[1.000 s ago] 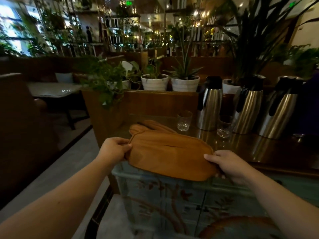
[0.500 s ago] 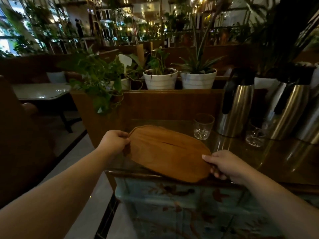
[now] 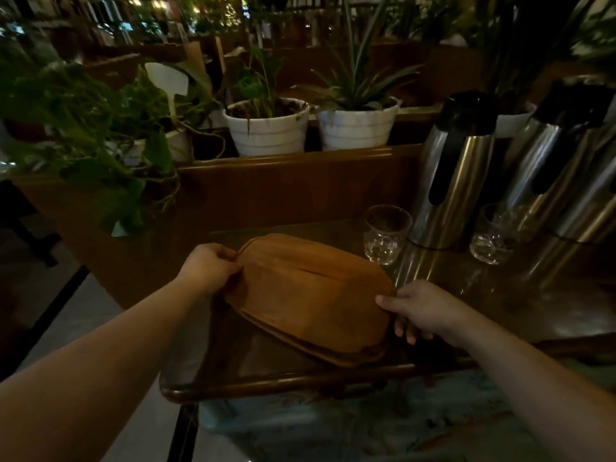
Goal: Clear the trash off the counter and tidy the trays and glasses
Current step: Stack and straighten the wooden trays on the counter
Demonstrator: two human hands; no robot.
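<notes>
Both forearms are bare to the frame edge; the left hand [image 3: 210, 268] and right hand [image 3: 423, 311] wear no gloves.

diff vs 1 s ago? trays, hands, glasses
The top wooden tray, held over the counter's front edge a second ago with a second tray showing behind it, now lies stacked on the others on the counter. The left hand and right hand still grip its two ends. Both glasses and the steel carafes stand where they were.
</notes>
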